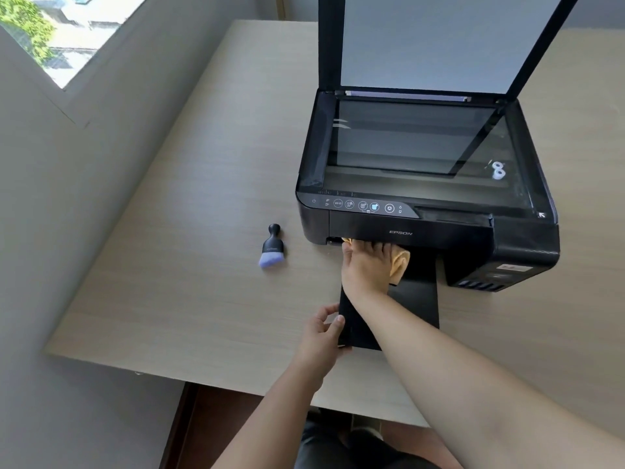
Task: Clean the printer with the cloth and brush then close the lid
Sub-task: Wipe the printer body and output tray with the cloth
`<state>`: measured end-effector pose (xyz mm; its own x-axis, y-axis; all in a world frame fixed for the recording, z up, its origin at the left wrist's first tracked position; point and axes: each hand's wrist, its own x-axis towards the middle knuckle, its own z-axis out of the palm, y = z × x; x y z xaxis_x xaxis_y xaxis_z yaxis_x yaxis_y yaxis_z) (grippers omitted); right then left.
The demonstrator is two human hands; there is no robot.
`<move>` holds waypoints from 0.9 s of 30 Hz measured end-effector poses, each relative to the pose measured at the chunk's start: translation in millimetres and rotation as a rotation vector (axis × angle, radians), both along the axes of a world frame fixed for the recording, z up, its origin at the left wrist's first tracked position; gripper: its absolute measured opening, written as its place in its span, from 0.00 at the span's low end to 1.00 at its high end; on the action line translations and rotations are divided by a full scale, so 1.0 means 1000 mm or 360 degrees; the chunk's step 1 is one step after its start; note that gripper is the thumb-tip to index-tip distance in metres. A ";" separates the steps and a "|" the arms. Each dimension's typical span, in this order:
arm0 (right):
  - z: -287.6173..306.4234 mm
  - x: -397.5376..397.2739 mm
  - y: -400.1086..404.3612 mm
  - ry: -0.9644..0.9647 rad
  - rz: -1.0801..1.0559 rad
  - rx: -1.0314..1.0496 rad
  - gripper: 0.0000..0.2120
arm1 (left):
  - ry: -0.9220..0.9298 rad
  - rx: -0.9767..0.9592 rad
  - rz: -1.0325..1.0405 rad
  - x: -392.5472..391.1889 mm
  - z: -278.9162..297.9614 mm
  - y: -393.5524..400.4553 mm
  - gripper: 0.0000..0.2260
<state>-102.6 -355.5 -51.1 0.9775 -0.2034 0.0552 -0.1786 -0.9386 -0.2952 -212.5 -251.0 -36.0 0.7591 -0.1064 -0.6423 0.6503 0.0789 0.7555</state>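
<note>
Item 1, your black Epson inkjet printer (429, 194), boxy with rounded corners, sits toward the right of the table, its scanner lid (436, 42) raised upright to show a pale inner pad, and the glossy scanner glass (416, 147) below it mirrors the lid and a small white glare spot. A row of round icon buttons runs along the control panel (362, 206) at the front left, and a block of ink tanks juts from the front right corner. Item 2, the flat black output tray (419, 302), is pulled out toward you over the table and is partly hidden by your forearm. Your left hand (321, 333) pinches the tray's near left corner between thumb and fingers. Your right hand (367, 265) presses a soft orange-yellow cloth (399, 265) against the paper slot under the front panel, fingers curled over the fabric, which shows only at the hand's right and upper left edges. Item 3, a short brush (271, 248) with a black knob handle and lavender bristles, lies on the table just left of the printer, untouched and apart from both hands. The table (189, 231) is pale wood-grain laminate, matte and flat. Grey walls close in at left, with a bright window (57, 32) at the upper left showing greenery and buildings; reddish-brown flooring shows below the near table edge.
</note>
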 end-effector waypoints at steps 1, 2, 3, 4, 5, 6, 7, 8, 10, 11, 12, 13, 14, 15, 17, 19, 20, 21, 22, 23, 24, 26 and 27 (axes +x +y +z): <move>0.001 0.002 0.006 0.0027 0.0068 -0.0013 0.21 | 0.0001 0.0000 0.0007 0.000 -0.001 0.000 0.09; 0.000 0.004 0.010 0.0026 0.0162 -0.0016 0.21 | -0.0001 0.0004 0.0010 0.000 -0.002 0.000 0.09; -0.001 0.004 0.010 -0.0010 0.0286 -0.0012 0.21 | -0.0002 0.0007 0.0004 0.000 -0.004 0.000 0.09; -0.001 0.004 0.007 -0.0053 0.0434 -0.0007 0.19 | -0.0004 0.0012 -0.0006 0.000 -0.005 0.000 0.09; 0.001 0.004 0.001 -0.0060 0.0571 0.0003 0.19 | -0.0007 0.0009 -0.0015 0.000 -0.005 0.000 0.09; 0.005 0.005 -0.006 -0.0015 0.0682 -0.0003 0.19 | -0.0009 0.0006 -0.0016 0.001 -0.006 0.000 0.09; 0.010 0.007 -0.016 0.0067 0.0783 -0.0052 0.18 | -0.0011 0.0005 -0.0019 0.001 -0.006 0.000 0.09; 0.014 0.009 -0.025 0.0143 0.0855 -0.0137 0.17 | -0.0013 0.0012 -0.0026 0.001 -0.006 0.000 0.09; 0.017 0.011 -0.046 0.0203 0.0870 -0.0239 0.15 | -0.0007 0.0034 -0.0046 0.002 -0.006 0.002 0.08; 0.016 0.009 -0.057 0.0239 0.0829 -0.0256 0.15 | 0.0003 0.0040 -0.0052 0.002 -0.006 0.002 0.08; 0.014 0.005 -0.068 0.0258 0.0742 -0.0265 0.16 | 0.0012 0.0046 -0.0065 0.002 -0.006 0.003 0.09; 0.012 0.000 -0.080 0.0262 0.0631 -0.0271 0.17 | 0.0018 0.0052 -0.0074 0.002 -0.007 0.003 0.09; 0.010 -0.006 -0.092 0.0255 0.0523 -0.0273 0.18 | 0.0021 0.0059 -0.0081 0.002 -0.008 0.003 0.09; 0.009 -0.011 -0.102 0.0238 0.0448 -0.0278 0.18 | 0.0023 0.0066 -0.0081 0.002 -0.008 0.003 0.09; 0.011 -0.015 -0.115 0.0258 0.0380 -0.0289 0.18 | 0.0026 0.0074 -0.0085 0.003 -0.008 0.003 0.09; 0.013 -0.017 -0.120 0.0272 0.0402 -0.0306 0.19 | 0.0026 0.0070 -0.0075 0.002 -0.008 0.002 0.09; 0.014 -0.018 -0.119 0.0288 0.0398 -0.0309 0.19 | 0.0024 0.0074 -0.0067 0.002 -0.008 0.003 0.09; 0.014 -0.019 -0.120 0.0282 0.0388 -0.0293 0.20 | 0.0020 0.0076 -0.0064 0.002 -0.008 0.003 0.09; 0.014 -0.021 -0.120 0.0271 0.0380 -0.0264 0.20 | 0.0018 0.0078 -0.0065 0.002 -0.007 0.002 0.09; 0.015 -0.022 -0.121 0.0265 0.0369 -0.0228 0.20 | 0.0016 0.0079 -0.0069 0.002 -0.007 0.002 0.09; 0.015 -0.023 -0.121 0.0268 0.0356 -0.0204 0.20 | 0.0015 0.0082 -0.0077 0.001 -0.006 0.001 0.09; 0.018 -0.024 -0.119 0.0247 0.0332 -0.0192 0.21 | 0.0019 0.0088 -0.0077 0.000 -0.005 -0.001 0.08; 0.018 -0.025 -0.117 0.0221 0.0331 -0.0195 0.21 | 0.0023 0.0091 -0.0069 0.000 -0.005 -0.001 0.08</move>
<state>-127.8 -472.9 -33.1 0.9975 0.0024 -0.0706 -0.0092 -0.9865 -0.1635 -212.7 -252.4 -41.4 0.7451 -0.1020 -0.6591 0.6631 0.0073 0.7485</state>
